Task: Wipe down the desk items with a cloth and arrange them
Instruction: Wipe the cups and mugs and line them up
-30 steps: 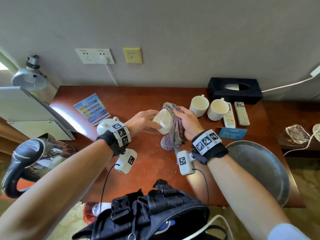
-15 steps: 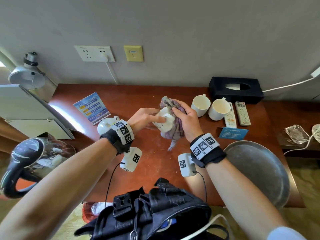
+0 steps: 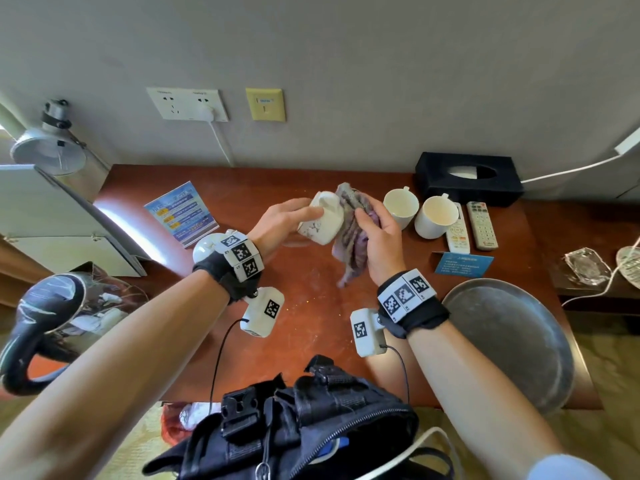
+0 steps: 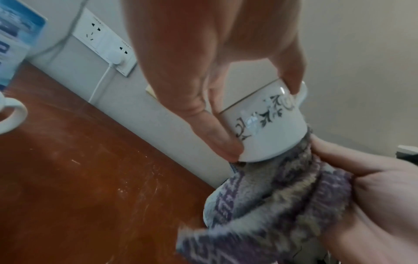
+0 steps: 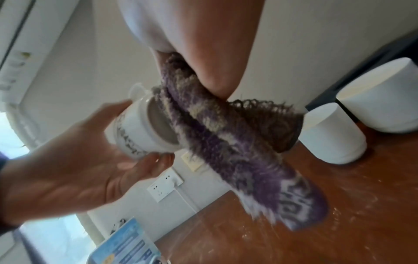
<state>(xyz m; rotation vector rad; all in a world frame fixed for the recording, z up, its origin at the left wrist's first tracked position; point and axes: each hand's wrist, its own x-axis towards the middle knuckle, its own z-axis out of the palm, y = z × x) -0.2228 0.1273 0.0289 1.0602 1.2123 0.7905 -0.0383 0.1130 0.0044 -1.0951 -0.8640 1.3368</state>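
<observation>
Far left on the worktop (image 3: 304,327): kettle (image 3: 38,327) at the edge, a card (image 3: 181,213), a fourth cup (image 3: 207,245) half hidden behind the left wrist. Easily clipped by that forearm on a wide swing.

Left hand (image 3: 280,221) wrapped round the patterned cup (image 3: 322,221), thumb on one side, fingers on the other, cup lifted clear of the worktop and tipped on its side with the base turned toward the cloth (image 3: 351,233). Glazed wall, fingertip hold only: probably prone to slipping if the rub pushes harder than the grip resists, with a drop onto hard wood likely to chip it.

Right hand (image 3: 379,233) closed on the bunched cloth, pressed against the cup's base. Loose tail hanging toward the worktop, apt to drag through the pale dust there and smear it back on.

Further right, two plain cups (image 3: 401,206) near the right hand, then two remotes (image 3: 481,225), tissue box (image 3: 467,178), metal tray (image 3: 512,341). Nearest cup at risk from a knuckle or a flick of the cloth.
</observation>
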